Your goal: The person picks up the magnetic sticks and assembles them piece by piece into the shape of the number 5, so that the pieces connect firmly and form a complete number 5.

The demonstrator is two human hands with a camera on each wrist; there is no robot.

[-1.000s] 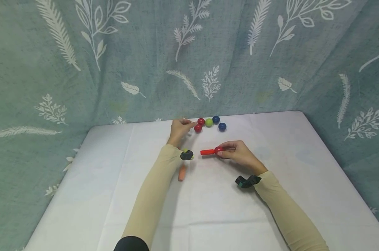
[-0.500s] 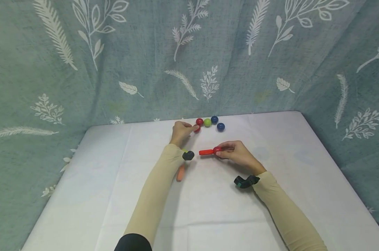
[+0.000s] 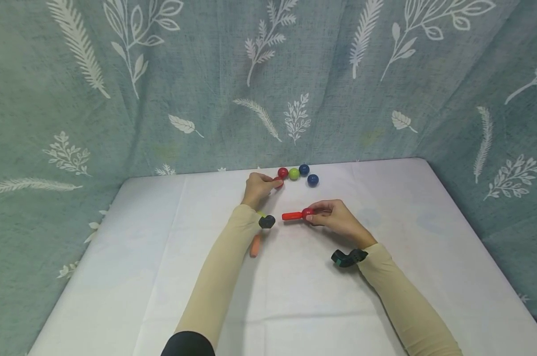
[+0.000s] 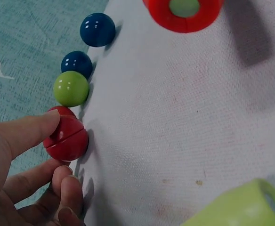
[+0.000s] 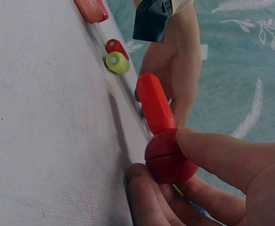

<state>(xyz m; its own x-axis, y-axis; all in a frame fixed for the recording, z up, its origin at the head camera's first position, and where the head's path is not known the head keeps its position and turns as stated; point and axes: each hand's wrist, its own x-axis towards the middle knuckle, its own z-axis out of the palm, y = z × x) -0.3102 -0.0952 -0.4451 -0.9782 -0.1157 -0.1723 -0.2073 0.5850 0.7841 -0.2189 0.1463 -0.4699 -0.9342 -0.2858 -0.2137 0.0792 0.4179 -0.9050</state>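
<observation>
At the far side of the white table, my left hand (image 3: 256, 189) pinches a glossy red ball (image 4: 69, 141) with a groove round its middle. One finger lies on top of the ball and others are below it. A second red ball (image 3: 282, 173) sits just behind, mostly hidden in the left wrist view. Nearer the middle, my right hand (image 3: 339, 217) grips another grooved red ball (image 5: 168, 162) between thumb and fingers. An orange-red faceted stick (image 5: 155, 103) projects from this ball, pointing left toward my other hand. Its free end shows a round hole in the left wrist view.
Beside the red balls are a lime green ball (image 3: 294, 174) and two blue balls (image 3: 312, 180). A salmon stick (image 3: 255, 245) lies by my left forearm. Lime (image 5: 117, 62) and red (image 5: 114, 45) stick pieces lie near it. A leaf-patterned curtain (image 3: 206, 89) hangs behind the table.
My left hand has moved slightly right, from beside the red ball to closing its fingers on it. The right hand keeps holding its ball and stick in place.
</observation>
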